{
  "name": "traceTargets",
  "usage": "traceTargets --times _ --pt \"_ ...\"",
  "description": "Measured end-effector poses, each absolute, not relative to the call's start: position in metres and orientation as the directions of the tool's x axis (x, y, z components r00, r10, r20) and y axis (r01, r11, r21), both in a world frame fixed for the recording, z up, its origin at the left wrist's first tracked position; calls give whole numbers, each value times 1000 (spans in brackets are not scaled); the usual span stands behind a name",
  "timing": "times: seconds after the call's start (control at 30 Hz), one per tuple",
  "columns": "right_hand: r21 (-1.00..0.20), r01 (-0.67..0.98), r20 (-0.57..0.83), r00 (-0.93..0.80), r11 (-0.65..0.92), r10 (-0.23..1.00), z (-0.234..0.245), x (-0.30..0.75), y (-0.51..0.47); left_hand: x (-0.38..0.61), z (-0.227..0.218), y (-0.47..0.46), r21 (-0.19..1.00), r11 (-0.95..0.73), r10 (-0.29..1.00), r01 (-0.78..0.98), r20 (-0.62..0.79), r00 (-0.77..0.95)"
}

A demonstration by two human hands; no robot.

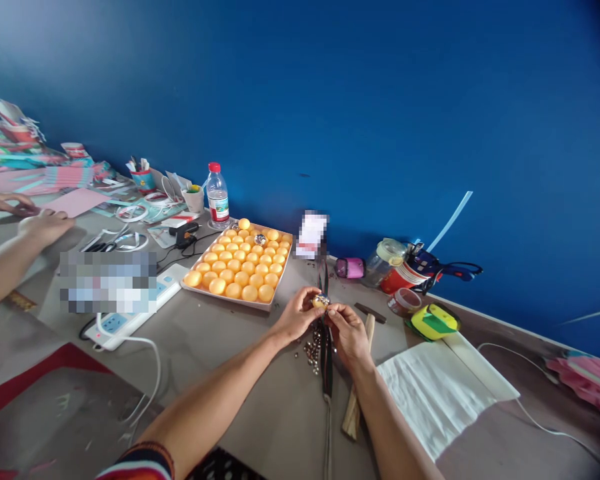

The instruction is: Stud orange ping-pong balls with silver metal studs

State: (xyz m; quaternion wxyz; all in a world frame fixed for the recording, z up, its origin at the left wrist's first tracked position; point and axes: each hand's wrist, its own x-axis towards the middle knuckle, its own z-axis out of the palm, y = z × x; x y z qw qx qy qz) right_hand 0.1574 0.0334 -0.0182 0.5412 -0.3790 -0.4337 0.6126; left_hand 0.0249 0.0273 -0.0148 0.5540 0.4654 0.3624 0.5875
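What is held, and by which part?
An orange ball, partly silvery on top, by its left side in the left hand; the right hand is at its right edge.

1 head camera looks forward and down across the table [200, 333].

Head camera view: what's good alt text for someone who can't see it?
A person's left hand holds a small orange ball partly covered in silver, with the right hand at its edge. A shallow pale tray of mostly orange balls sits to the left on a grey table before a blue wall.
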Motion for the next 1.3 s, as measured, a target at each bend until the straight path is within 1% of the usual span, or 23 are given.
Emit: traceTargets --times 0.2,0.4,0.57,0.77,0.9,1.1,1.2,1.3 --pt "-944 -326 -12 -119 -51 993 -15 157 33 25 -12 26 950 -103 990 -296 126 59" --pt "-927 -371 -1 -157 -60 988 -10 158 31 26 -12 25 927 -96 992 -363 120 45" --pt "-923 -379 -6 -166 -69 986 -10 157 32 26 -15 24 954 -123 988 -273 142 54" --pt "-907 -407 -40 -168 -106 985 -8 155 31 26 -16 24 957 -129 988 -258 148 55" --pt "-926 -366 -38 -161 -95 986 -9 155 30 25 -18 25 960 -121 989 -251 137 49" --pt "-986 -165 4 -119 -16 993 -19 154 30 24 -23 25 973 -205 979 -109 205 -7" --pt "-986 -167 1 -116 -19 993 -22 154 29 24 -25 25 971 -232 972 -51 231 -31" --pt "-982 -187 -4 -99 -22 995 -21 154 28 25 -25 23 971 -240 971 -9 240 -20"
